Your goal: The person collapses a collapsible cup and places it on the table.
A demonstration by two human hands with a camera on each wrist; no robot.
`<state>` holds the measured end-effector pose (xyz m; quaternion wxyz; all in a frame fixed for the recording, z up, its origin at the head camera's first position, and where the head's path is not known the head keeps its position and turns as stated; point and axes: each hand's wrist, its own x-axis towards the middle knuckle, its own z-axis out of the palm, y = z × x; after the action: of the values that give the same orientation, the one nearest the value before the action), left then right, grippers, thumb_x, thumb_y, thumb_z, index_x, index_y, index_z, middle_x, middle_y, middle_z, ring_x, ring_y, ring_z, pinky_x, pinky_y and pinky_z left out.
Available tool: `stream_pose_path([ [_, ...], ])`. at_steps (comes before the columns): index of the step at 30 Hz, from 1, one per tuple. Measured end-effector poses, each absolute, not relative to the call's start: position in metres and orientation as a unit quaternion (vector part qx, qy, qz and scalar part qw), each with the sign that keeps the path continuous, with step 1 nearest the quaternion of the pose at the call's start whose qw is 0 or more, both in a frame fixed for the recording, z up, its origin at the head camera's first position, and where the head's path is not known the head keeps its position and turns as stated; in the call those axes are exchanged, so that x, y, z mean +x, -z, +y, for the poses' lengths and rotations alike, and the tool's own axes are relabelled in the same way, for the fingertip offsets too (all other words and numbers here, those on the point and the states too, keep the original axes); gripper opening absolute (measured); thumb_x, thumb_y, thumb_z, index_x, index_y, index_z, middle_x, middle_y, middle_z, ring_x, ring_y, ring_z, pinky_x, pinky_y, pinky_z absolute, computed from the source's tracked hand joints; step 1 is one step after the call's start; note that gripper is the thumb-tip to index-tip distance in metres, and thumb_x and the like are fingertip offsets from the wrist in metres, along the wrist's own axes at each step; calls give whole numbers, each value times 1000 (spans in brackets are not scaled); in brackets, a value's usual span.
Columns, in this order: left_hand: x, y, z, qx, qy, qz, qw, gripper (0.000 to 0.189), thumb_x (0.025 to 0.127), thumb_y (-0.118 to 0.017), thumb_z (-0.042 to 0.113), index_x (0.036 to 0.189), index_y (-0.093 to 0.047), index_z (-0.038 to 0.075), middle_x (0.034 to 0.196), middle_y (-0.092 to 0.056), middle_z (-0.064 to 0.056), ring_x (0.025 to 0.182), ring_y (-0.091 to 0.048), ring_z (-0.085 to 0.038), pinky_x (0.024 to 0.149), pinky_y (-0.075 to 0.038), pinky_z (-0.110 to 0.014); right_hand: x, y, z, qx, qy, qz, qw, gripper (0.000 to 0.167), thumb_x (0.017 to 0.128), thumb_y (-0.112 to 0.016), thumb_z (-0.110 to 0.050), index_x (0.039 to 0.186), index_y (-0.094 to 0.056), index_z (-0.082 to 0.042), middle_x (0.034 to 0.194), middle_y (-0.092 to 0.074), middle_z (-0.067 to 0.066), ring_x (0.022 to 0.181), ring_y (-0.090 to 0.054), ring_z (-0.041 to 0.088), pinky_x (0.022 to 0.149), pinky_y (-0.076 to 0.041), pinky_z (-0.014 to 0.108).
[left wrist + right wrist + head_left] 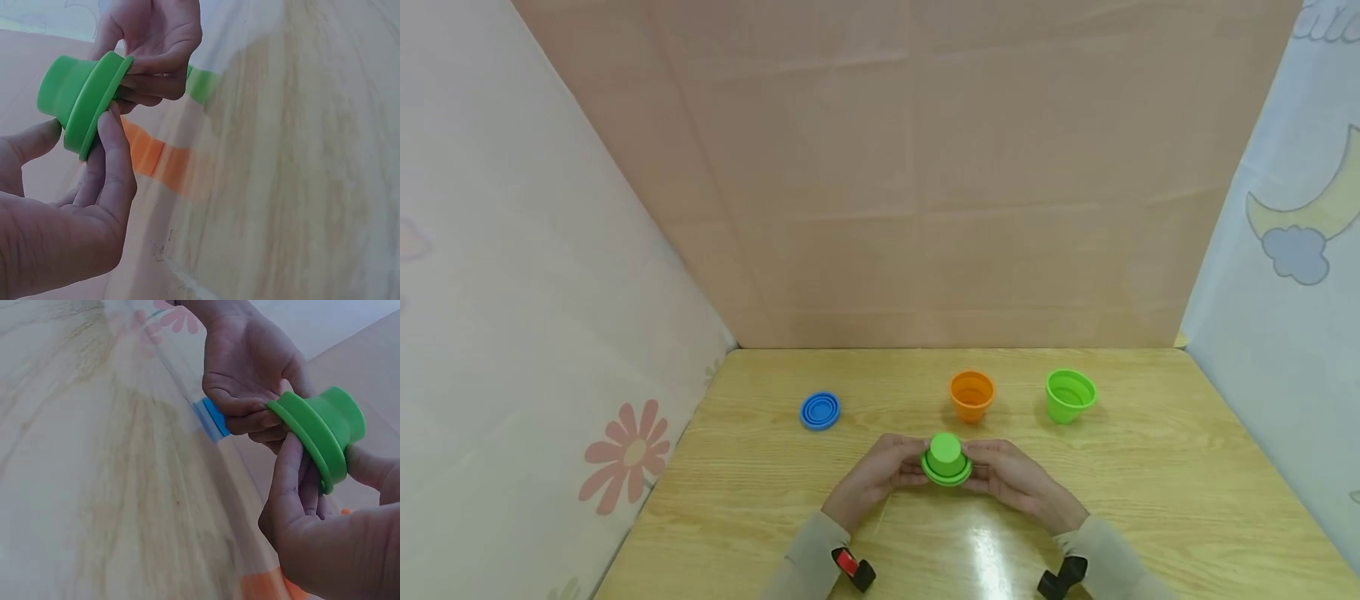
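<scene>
Both hands hold one green collapsible cup (946, 457) above the near middle of the table. Its base faces up and toward the head camera, and its wide rim is underneath. The left hand (887, 467) pinches it on one side, thumb by the narrow base part and fingertips at the rim. On the opposite side the right hand (1011, 479) grips it the same way. Both wrist views show the cup (81, 100) partly folded, with the base section standing out from the wider ring. The cup's inside is hidden in the wrist views.
Beyond the hands stand an orange cup (972, 396) and, to its right, another green cup (1070, 395), both extended with mouths up. A flat blue collapsed cup (820, 411) lies at the left. The wooden table (1180, 500) meets a tan back panel (910, 183) and light side walls.
</scene>
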<state>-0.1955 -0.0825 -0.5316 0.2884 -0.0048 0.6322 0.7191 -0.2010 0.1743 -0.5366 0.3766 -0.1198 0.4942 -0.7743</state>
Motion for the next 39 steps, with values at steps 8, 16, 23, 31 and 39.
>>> stream_pose_path([
  [8,-195,527,-80,4,-693,658,293,41,106,-62,39,118,-77,3,99,-81,-4,84,-75,-12,77,-66,-25,-197,535,167,-104,751,569,319,19,106,-57,-11,112,-73,-3,107,-79,2,99,-78,14,90,-67,33],
  [16,-193,529,-74,-3,-676,679,288,46,103,-65,45,111,-80,3,84,-78,2,74,-71,-9,70,-65,-23,-196,528,163,-91,679,687,244,28,99,-61,-6,115,-69,15,95,-78,6,81,-76,14,77,-69,33],
  [23,-195,526,-72,5,-674,679,291,41,105,-61,36,114,-78,-1,81,-77,2,72,-71,-9,72,-67,-25,-195,522,164,-113,668,701,224,31,99,-60,-5,118,-68,19,101,-79,20,79,-78,16,75,-69,38],
  [31,-194,525,-68,-20,-667,690,281,35,101,-63,32,111,-77,2,77,-74,2,70,-70,-10,74,-67,-30,-199,531,165,-126,655,709,230,28,101,-57,-4,116,-68,17,101,-79,19,79,-77,15,74,-69,40],
  [39,-195,529,-68,-16,-675,684,276,34,102,-62,28,116,-77,1,85,-76,1,77,-71,-11,75,-66,-27,-202,531,168,-121,645,720,225,28,101,-57,-7,114,-71,13,95,-79,10,78,-75,14,71,-69,36],
])
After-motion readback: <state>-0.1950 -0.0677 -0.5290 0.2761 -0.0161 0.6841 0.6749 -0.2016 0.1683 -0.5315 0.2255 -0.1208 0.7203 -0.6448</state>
